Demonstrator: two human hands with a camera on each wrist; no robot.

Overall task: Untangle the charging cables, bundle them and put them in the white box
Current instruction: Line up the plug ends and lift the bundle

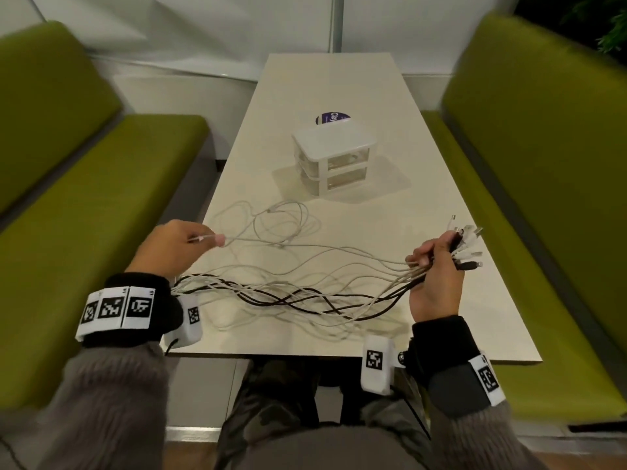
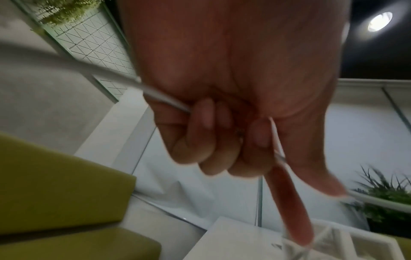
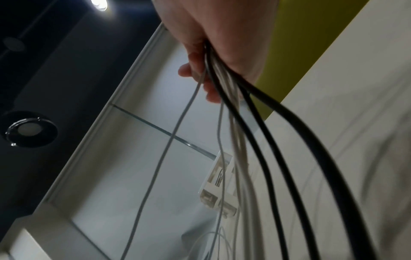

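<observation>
— Your sleeves sat nearest the lens, grey and fuzzy, with black bands and printed square tags at each wrist. What did your hands have?

— Your right hand was curled tight round a bunch of cables, white ones and a few black, their plugs fanning out past your fingers. Your left hand pinched one white plug between thumb and forefinger, the other fingers folded in; more cables ran under that palm. Whether it gripped those too, you couldn't tell from here.

— And the box?

— Your box stood upright mid-table, well beyond the cables: white frame, flat lid-like top, two clear drawers stacked, both pushed in. Something pale showed through the upper drawer, too faint to name. No cable from your hands reached it.

— How did the cables lie?

— You had them slung between your hands, crossing and twisting low over the table's near edge. One thin white cable lay in loose loops on the top, leading to your left fingers.

— The room?

— You sat at a smooth cream table, long and narrow, with a round purple sticker behind the box, green padded benches on both sides, and pale wall panels beyond.
</observation>
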